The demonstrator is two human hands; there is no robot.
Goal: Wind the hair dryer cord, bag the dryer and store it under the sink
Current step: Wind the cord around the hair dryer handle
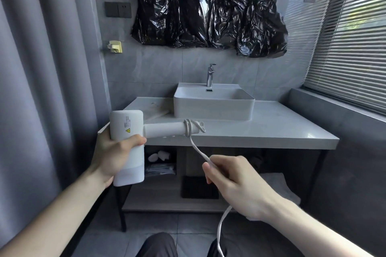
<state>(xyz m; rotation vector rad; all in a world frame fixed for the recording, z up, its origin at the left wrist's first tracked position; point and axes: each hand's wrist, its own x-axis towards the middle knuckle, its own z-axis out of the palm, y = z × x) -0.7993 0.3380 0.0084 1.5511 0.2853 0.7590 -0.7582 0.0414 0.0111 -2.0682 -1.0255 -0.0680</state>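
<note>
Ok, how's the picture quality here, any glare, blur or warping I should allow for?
Head view: daylight from the blinds on the right; bright glare patches on the black plastic sheet; wide-angle bending of the curtain and countertop edges; the shelf under the sink sits in shadow; hair dryer and cord sharp.

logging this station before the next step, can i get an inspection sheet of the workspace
surface: grey counter carrying a white basin with a tap
job's things: white hair dryer held sideways; no bag seen
clutter: small items on the shelf under the counter, too dim to name
grippers: left hand grips the dryer body; right hand pinches the cord
cables: cord looped a few turns near the handle end, the rest hanging down
surroundings: curtain, black plastic sheet, window blinds
</note>
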